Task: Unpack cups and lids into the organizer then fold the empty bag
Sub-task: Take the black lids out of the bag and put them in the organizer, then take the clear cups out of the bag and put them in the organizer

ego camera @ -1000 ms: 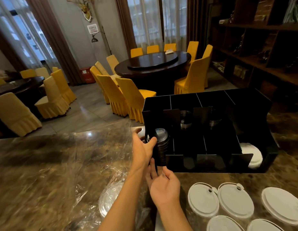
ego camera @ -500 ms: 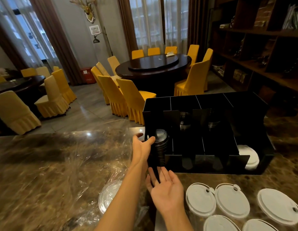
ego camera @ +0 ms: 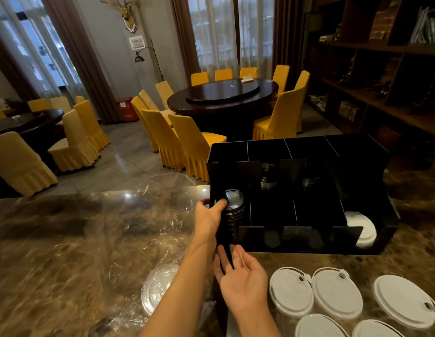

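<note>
One stack of dark cups [ego camera: 233, 215], light, stiff and slippery, stands in the organizer's [ego camera: 296, 152] leftmost slot, the left hand [ego camera: 209, 218] clasping its side, the right hand [ego camera: 240, 278] open below.

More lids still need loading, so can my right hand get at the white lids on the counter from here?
Probably yes: the right hand is open, holds nothing, and the nearest white lid lies just beside it on the counter, nothing between.

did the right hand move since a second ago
Yes. The right hand has opened and dropped away from the black lid stack, now palm-up below the organizer's front edge, no longer touching the stack.
</note>
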